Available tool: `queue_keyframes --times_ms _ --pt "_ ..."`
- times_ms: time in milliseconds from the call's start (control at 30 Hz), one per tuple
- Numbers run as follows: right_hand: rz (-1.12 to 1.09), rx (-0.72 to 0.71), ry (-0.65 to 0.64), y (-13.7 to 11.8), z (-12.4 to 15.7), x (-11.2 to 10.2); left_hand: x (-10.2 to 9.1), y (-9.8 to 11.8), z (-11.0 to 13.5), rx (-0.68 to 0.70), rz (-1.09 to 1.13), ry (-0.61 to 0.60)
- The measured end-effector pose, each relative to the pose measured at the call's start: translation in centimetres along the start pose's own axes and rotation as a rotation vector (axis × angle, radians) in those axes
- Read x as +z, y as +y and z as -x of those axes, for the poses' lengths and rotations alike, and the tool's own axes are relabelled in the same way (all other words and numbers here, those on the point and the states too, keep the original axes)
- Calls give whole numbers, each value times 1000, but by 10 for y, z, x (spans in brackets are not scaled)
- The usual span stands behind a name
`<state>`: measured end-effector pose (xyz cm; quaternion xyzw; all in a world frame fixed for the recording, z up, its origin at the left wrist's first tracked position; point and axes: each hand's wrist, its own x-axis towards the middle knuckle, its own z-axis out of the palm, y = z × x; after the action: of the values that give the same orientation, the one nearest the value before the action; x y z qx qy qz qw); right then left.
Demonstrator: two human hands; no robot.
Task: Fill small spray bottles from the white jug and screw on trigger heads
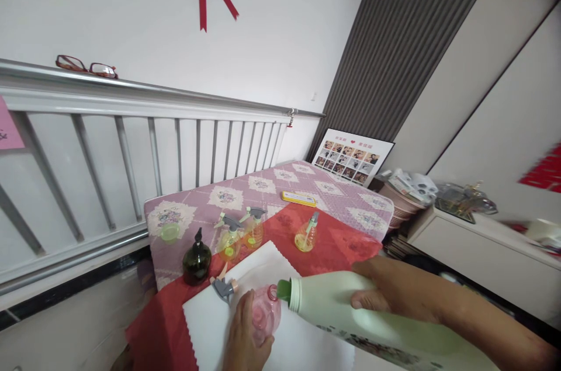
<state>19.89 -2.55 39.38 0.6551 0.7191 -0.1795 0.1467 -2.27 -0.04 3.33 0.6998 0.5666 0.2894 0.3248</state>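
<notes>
Round clear pink plastic btl (266, 317) is within L hand (246, 337), fingers and thumb half-closed around it. Big pale-green plastic jug (339, 299), tilted, w/ green spout (284, 290) just beside btl mouth, is gripped by R hand (388, 286), thumb on near side.

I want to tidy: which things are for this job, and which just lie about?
Likely for it: round, clear pink bottle; big pale green bottle; grey and peach spray top; white scalloped mat.

Seem just lying about: brown framed glasses; long yellow box; white photo board.
</notes>
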Motion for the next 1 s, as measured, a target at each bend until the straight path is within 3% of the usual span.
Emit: queue_keyframes --times_ms 1000 --pt "2 6 -6 1 -3 -1 2 -2 0 13 14 25"
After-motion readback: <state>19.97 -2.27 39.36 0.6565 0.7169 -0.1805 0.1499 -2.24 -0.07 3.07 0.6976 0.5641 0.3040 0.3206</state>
